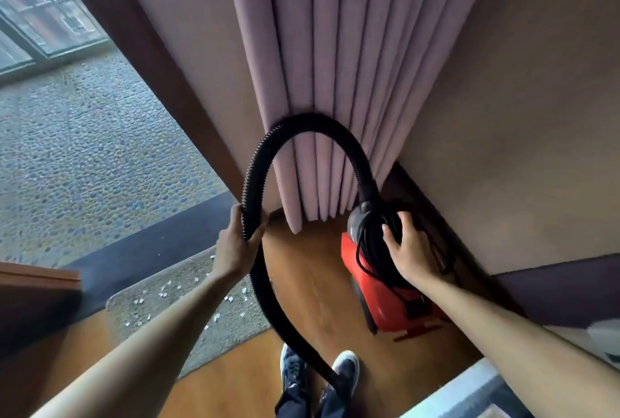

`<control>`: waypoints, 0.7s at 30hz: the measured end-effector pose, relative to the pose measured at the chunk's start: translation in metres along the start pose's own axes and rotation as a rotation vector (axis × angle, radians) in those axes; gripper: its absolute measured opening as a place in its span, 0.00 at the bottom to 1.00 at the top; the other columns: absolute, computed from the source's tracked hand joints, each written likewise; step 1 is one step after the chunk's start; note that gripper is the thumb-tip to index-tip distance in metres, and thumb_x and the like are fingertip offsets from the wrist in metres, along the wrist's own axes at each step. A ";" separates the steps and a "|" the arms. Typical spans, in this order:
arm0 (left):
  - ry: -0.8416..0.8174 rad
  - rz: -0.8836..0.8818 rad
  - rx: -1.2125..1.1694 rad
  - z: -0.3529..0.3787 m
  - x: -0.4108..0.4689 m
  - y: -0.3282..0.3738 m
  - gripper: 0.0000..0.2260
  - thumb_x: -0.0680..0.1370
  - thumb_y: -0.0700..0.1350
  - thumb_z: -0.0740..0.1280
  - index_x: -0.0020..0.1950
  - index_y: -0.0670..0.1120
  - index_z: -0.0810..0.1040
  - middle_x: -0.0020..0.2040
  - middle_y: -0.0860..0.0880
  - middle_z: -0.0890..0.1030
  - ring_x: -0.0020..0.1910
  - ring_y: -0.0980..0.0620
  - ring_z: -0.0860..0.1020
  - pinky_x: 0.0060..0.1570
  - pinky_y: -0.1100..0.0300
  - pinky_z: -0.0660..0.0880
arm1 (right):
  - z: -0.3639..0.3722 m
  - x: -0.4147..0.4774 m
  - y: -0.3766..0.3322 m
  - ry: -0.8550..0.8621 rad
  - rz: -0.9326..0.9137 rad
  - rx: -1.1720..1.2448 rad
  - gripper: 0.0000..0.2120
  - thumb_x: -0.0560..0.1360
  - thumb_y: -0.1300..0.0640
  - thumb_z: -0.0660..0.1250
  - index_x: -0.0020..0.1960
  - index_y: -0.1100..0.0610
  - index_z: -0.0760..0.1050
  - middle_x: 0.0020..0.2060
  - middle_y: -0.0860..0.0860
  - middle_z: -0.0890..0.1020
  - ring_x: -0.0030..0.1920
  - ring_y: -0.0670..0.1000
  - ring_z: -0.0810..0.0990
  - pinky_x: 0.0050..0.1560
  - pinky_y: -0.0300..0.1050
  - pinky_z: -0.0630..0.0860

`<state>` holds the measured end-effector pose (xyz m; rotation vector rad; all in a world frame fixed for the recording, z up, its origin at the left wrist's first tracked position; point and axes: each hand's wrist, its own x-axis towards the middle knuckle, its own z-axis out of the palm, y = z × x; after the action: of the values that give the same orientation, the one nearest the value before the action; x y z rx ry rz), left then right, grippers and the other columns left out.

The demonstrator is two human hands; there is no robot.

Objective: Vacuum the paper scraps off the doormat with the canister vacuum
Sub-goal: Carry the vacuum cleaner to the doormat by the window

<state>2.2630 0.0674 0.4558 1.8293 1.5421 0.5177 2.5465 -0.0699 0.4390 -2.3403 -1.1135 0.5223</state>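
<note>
Left hand [235, 243] grips the hose [253, 176]; right hand [407, 250] curls over the coiled cord [370, 243] atop the canister vacuum [385, 290] in the floor's corner. Best to unwind the cord fully before reaching for the paper scraps [164, 290] strewn across the doormat [201, 344].

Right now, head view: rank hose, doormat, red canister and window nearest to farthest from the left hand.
1. hose, gripped by the left hand
2. doormat, just below left
3. red canister, right side
4. window, far upper left

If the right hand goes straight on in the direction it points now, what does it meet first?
Probably the black cord bundle on the red vacuum; the right hand looks almost on it, depth unclear.
</note>
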 end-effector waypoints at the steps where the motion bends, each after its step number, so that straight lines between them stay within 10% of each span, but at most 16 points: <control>1: -0.007 -0.020 0.002 0.006 -0.001 -0.010 0.14 0.78 0.46 0.68 0.61 0.47 0.69 0.39 0.48 0.79 0.40 0.41 0.79 0.35 0.56 0.69 | 0.014 0.001 0.008 -0.010 -0.005 0.008 0.19 0.80 0.49 0.63 0.65 0.59 0.70 0.45 0.61 0.83 0.44 0.64 0.83 0.37 0.49 0.74; 21: -0.042 -0.217 -0.010 0.190 0.034 -0.193 0.13 0.79 0.47 0.68 0.60 0.45 0.68 0.39 0.52 0.76 0.37 0.51 0.78 0.36 0.58 0.73 | 0.242 0.030 0.151 -0.097 0.065 0.016 0.21 0.80 0.47 0.62 0.68 0.57 0.66 0.48 0.61 0.83 0.46 0.63 0.82 0.41 0.51 0.76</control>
<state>2.2648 0.0669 0.1828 1.6299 1.6807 0.3820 2.5279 -0.0638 0.1529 -2.3653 -1.0748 0.6721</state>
